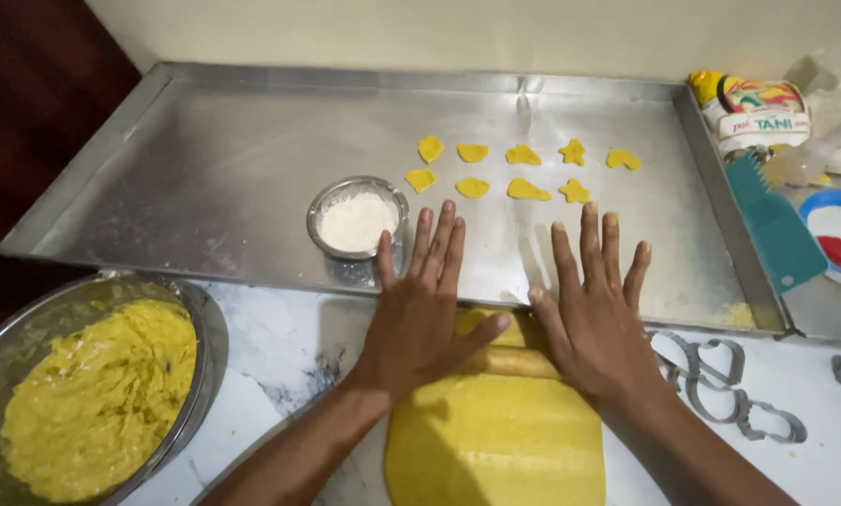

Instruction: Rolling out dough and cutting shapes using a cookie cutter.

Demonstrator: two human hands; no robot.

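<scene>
Two flat palms, the left hand (pixel 419 305) and right hand (pixel 594 314), press a rolling pin (pixel 514 361) at the far end of a yellow dough sheet (pixel 495 436) on the worktop (pixel 271 347); neither grip closes, fingers splayed to spread pressure. Just beyond the fingertips rises the metal tray (pixel 205 169) rim, limiting forward travel; metal cutters (pixel 730 389) lie right, a dough bowl (pixel 93 394) left.

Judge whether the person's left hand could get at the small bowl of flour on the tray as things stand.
Probably yes. The left hand lies flat on the rolling pin, its fingertips right beside the small bowl of flour. Nothing stands between them; only the tray and its low rim lie there.
</scene>
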